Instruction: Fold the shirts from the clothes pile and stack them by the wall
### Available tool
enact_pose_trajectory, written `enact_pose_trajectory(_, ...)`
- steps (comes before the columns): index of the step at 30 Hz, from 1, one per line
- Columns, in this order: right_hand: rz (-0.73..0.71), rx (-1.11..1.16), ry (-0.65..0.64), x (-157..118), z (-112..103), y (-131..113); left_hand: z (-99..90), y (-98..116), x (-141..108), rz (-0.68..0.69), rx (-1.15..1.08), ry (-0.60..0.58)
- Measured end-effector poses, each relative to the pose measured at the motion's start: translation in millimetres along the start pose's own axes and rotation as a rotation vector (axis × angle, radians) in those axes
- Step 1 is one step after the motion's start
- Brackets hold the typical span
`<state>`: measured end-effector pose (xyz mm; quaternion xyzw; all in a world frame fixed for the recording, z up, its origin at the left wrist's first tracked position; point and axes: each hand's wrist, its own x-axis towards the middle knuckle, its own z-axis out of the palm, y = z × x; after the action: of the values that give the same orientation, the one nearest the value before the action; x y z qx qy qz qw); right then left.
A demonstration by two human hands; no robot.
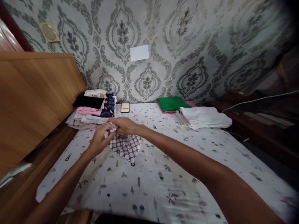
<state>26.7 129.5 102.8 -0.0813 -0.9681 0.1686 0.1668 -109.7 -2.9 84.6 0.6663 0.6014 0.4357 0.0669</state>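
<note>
A small cloth [126, 147] with white circles on a dark red and grey pattern hangs from both my hands, its lower corner over the patterned bed sheet [144, 174]. My left hand [100, 139] pinches its upper left part between thumb and fingers. From the right, my right hand [123, 125] reaches over and grips the bunched top edge beside it. Both hands meet at the top of the cloth, so part of it is hidden. Just beyond them stands a stack of folded clothes [91, 110], with black, pink, navy and white pieces.
A phone [125, 107] lies near the wall. Farther right are a folded green cloth [172, 103] and a pile of folded white cloths [205, 117]. A wooden headboard [37, 102] borders the left side; a cable [259, 99] crosses the dark furniture at right.
</note>
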Motion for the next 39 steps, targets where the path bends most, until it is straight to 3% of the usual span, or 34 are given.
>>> enact_pose_trajectory(2,0.048,0.060,0.095,4.4,-9.8,-0.2,8.5,-0.9,-3.2,-0.063,-0.099,0.172)
enact_pose_trajectory(4,0.093,0.161,0.255,0.0,-20.5,-2.4,20.1,-10.7,-9.2,-0.162,-0.148,0.231)
enact_pose_trajectory(8,0.118,0.303,0.608,-23.4,-51.7,-16.4,41.6,-29.0,-20.4,-0.338,-0.248,-0.036)
enact_pose_trajectory(11,0.108,0.344,0.802,-42.7,-81.7,-31.5,46.3,-17.5,-22.1,-0.307,-0.436,-0.153)
enact_pose_trajectory(15,0.089,0.342,0.905,-62.6,-110.1,-48.5,40.4,28.2,-18.0,-0.153,-0.538,-0.107)
enact_pose_trajectory(19,0.079,0.284,0.956,-75.8,-118.0,-66.6,46.9,63.1,-15.1,-0.110,-0.313,-0.018)
enact_pose_trajectory(22,0.035,0.217,1.009,-85.2,-127.2,-88.9,61.8,62.9,-18.8,-0.123,-0.167,-0.069)
enact_pose_trajectory(25,-0.057,0.082,1.128,-99.7,-147.0,-117.0,67.3,49.7,-27.3,-0.152,-0.169,-0.162)
enact_pose_trajectory(27,-0.122,-0.008,1.206,-114.5,-161.6,-133.5,57.3,43.0,-32.6,-0.153,-0.222,-0.180)
enact_pose_trajectory(30,-0.130,-0.095,1.285,-145.6,-177.7,-147.8,20.8,44.2,-36.5,-0.124,-0.184,-0.109)
enact_pose_trajectory(35,0.177,-0.319,1.389,-202.9,-188.7,-153.4,-56.0,72.7,-33.6,-0.054,0.060,0.118)
enact_pose_trajectory(39,0.278,-0.249,1.353,-223.2,-188.2,-148.9,-88.8,84.6,-21.4,0.009,0.154,0.222)
